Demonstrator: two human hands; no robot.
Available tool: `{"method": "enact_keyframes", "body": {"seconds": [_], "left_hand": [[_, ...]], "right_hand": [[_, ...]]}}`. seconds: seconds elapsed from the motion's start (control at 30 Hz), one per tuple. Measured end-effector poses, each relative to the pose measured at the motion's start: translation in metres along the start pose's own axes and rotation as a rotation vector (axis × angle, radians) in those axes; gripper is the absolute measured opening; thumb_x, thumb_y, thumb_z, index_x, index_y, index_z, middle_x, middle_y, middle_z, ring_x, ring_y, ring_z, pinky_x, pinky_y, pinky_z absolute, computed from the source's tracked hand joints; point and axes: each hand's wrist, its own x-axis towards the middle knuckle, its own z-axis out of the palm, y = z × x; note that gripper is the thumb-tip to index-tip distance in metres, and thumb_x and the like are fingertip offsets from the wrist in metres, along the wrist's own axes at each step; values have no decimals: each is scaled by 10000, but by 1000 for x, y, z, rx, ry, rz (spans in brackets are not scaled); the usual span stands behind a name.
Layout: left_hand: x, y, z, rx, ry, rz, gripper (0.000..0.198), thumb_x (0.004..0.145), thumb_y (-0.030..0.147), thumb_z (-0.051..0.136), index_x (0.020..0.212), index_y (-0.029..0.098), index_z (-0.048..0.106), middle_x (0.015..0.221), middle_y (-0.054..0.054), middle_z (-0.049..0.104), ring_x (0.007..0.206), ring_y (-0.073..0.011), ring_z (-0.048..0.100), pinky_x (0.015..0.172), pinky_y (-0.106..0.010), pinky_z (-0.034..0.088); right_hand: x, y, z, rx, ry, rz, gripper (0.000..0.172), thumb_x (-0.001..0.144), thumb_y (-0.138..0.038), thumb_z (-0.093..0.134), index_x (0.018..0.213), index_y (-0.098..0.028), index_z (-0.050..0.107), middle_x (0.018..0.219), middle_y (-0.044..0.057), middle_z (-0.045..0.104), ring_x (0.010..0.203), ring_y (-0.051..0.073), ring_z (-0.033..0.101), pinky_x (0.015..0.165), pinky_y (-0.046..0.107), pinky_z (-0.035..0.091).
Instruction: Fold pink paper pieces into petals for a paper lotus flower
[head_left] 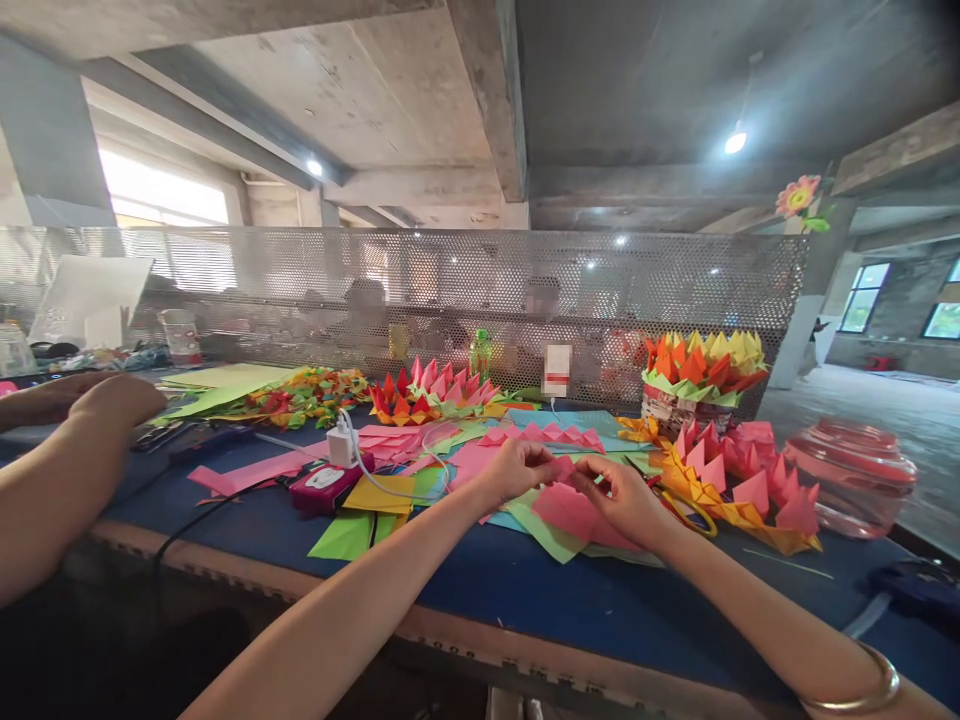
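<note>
My left hand (519, 468) pinches the left edge of a small folded piece of pink paper (556, 470). Its right edge is between the fingers of my right hand (606, 488), whose wrist carries a gold bangle. Below the hands, pink paper sheets (581, 512) lie over a light green sheet (553, 535). Just right of my right hand are scissors (701, 518) with yellow handles, partly covered. Beyond them sits folded paper with pink points (705, 465) on an orange-yellow base.
A co-worker's arms (82, 440) reach in from the left. A magenta power strip (322, 487) with a white charger (343, 443) and cables lies left of centre. Finished paper flowers (450, 385) stand behind. At right are a stacked paper lotus (701, 365) and a clear red-tinted jar (851, 475).
</note>
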Motion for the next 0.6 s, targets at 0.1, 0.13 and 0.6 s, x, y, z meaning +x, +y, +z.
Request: {"method": "enact_keyframes", "body": {"seconds": [0.1,0.13,0.6], "left_hand": [[1,-2,-1,1,41,-17,370,645,454,656,716,91,636,628,-33,605,557,-98,519,581,-230,423],[1,-2,-1,-2,41,-17,369,646,454,655,713,91,636,628,-33,607,559,-99,523,582,-230,423],[-5,3,0,31,-100,16,395,688,478,621,741,87,635,648,-44,614,568,-92,517,536,-197,385]], "right_hand": [[0,-1,1,5,-13,0,281,887,-400,393,788,-190,552,699,5,575,650,145,509,544,229,391],[0,-1,1,16,-19,6,297,887,-416,388,788,-190,552,694,5,567,645,146,506,538,227,391],[0,1,2,-33,-30,16,330,860,-464,430,764,-184,575,679,-12,589,626,128,510,544,225,380]]}}
